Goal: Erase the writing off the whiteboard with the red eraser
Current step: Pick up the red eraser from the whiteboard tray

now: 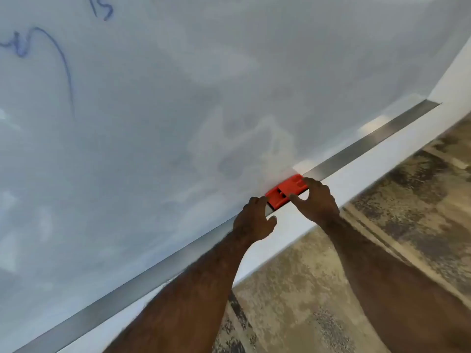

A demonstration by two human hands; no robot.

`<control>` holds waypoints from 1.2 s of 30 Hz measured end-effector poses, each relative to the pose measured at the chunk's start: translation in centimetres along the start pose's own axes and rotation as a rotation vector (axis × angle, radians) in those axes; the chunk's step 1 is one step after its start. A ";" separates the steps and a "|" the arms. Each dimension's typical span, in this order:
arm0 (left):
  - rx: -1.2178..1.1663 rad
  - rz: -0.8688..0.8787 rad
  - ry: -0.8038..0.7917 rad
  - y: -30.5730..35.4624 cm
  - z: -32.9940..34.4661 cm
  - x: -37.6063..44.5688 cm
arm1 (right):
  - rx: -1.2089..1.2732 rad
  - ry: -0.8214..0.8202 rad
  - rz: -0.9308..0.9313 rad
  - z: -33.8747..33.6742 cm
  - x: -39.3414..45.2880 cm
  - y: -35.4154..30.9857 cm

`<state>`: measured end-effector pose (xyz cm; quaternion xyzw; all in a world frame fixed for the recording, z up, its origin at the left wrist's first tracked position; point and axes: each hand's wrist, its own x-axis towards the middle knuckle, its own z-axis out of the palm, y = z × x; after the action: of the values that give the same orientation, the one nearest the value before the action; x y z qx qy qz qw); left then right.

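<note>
1. The red eraser point(286, 191) is a flat plastic block with a recessed slot on top, lying on the metal tray point(142, 281) along the whiteboard's point(229, 72) bottom edge.
2. The left hand point(253, 220) touches the eraser's left end with loosely curled fingers; the right hand point(317, 200) pinches its right end between thumb and fingers.
3. Blue writing point(61, 59) sits at the upper left, well apart from the eraser, with smeared haze between.
4. The board's right edge meets the white wall point(453, 80); patterned carpet point(305, 289) lies below.
</note>
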<state>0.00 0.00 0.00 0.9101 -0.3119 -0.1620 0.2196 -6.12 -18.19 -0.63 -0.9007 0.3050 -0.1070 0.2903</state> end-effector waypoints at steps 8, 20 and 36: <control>0.054 -0.015 0.082 1.2 1.6 4.0 | -0.063 -0.146 0.009 1.5 3.1 1.7; 0.282 -0.028 0.222 2.7 5.2 5.9 | -0.058 -0.218 -0.016 2.3 5.4 4.0; 0.150 0.071 0.396 2.7 5.3 4.6 | -0.106 -0.174 -0.135 1.6 5.7 4.7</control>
<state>-0.17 -6.47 -3.84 0.9264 -0.3058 0.0516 0.2137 -3.36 -23.98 -4.56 -0.9391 0.2226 -0.0315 0.2597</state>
